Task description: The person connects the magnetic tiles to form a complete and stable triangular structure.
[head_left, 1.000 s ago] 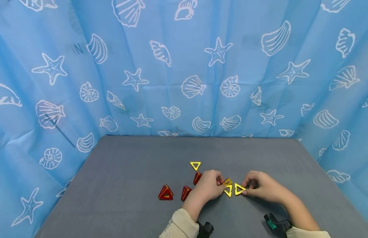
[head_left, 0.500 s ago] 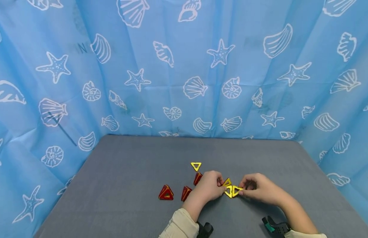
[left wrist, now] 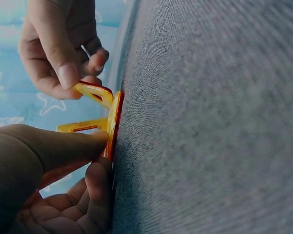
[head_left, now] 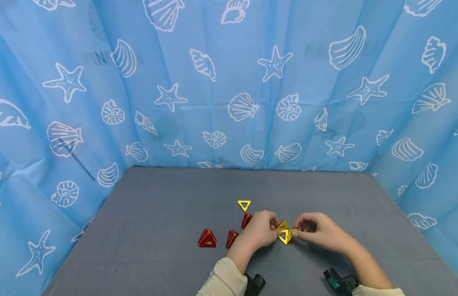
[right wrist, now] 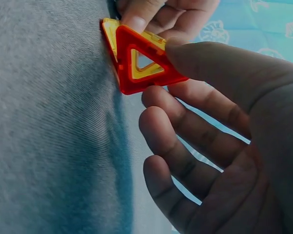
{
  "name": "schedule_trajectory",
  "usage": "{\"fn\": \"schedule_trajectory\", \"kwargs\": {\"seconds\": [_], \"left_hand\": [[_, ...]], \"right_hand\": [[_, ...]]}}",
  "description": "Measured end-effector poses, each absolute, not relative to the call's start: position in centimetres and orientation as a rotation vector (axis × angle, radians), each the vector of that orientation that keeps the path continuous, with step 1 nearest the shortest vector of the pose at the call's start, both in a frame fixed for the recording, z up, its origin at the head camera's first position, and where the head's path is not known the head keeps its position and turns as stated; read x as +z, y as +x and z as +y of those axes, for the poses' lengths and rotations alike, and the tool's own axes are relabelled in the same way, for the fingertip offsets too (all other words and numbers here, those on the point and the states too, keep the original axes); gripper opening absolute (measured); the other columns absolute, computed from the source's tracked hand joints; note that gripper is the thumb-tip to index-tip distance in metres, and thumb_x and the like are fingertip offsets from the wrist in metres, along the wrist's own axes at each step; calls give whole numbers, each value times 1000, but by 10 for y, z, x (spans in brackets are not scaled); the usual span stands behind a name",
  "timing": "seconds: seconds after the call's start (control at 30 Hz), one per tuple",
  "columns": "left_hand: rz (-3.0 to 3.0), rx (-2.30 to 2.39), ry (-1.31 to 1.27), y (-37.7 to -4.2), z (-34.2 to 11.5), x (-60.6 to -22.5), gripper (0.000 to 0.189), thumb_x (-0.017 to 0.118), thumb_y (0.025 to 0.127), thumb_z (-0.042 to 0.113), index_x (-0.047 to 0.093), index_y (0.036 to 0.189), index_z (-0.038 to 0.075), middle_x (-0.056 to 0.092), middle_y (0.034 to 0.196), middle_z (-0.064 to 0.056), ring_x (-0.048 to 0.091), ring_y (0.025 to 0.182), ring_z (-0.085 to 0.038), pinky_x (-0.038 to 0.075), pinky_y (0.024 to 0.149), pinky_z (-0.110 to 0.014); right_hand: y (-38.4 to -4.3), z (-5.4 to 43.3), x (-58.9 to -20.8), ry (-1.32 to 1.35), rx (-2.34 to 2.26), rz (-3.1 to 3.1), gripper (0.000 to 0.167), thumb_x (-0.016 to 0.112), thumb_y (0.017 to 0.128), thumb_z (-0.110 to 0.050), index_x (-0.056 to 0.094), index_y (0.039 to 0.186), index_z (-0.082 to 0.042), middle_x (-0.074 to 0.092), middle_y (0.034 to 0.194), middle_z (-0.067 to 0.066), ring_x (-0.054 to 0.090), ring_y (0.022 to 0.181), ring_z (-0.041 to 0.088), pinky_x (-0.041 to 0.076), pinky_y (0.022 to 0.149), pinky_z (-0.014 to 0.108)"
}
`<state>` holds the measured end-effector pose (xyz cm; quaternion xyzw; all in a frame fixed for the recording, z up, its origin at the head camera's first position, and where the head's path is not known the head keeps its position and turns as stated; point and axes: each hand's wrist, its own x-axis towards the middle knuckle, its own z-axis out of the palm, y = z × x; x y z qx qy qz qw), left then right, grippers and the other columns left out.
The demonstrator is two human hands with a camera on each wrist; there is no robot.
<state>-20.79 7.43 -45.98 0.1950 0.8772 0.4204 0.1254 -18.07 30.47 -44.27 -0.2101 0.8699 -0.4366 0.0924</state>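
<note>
Three triangular magnetic tiles, yellow on one side and red on the other, come together between the hands. One magnetic tile (left wrist: 116,117) lies on the table, seen edge-on in the left wrist view. My left hand (head_left: 260,230) grips around it, thumb at the foot of a second tile (left wrist: 68,126) that stands up from it. My right hand (head_left: 321,230) pinches a third tile (right wrist: 127,63) between thumb and forefinger. That tile leans up with its lower edge at the base tile, red face toward the right wrist camera. Its other fingers are spread loosely.
Left of the hands stand red triangular shapes: one pyramid (head_left: 207,238), another red piece (head_left: 231,239) beside the left wrist, and a third (head_left: 246,220) behind it. A loose yellow triangle tile (head_left: 244,201) lies farther back. A blue shell-print curtain (head_left: 229,90) surrounds the grey table (head_left: 158,205).
My right hand has moved left, bringing its tile from apart to against the others. The tile has since tilted up from lying flat. The left hand stays put.
</note>
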Motion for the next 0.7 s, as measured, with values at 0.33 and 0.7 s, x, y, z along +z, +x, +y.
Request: {"fn": "schedule_trajectory", "kwargs": {"seconds": [0.33, 0.7], "left_hand": [[2556, 1211, 631, -209, 72, -462, 8, 74, 96, 4, 74, 99, 12, 61, 83, 6, 54, 71, -5, 46, 63, -23], [2485, 1247, 650, -211, 69, -461, 9, 76, 95, 5, 75, 96, 14, 64, 83, 6, 56, 72, -7, 46, 63, -25]], "right_hand": [[-180, 298, -446, -651, -1319, 2609, 15, 75, 100, -20, 73, 105, -6, 73, 93, 3, 66, 75, 7, 54, 62, 29], [-180, 294, -449, -647, -1321, 2638, 13, 75, 100, -19, 74, 106, -8, 73, 94, 4, 66, 75, 9, 54, 61, 30]]}}
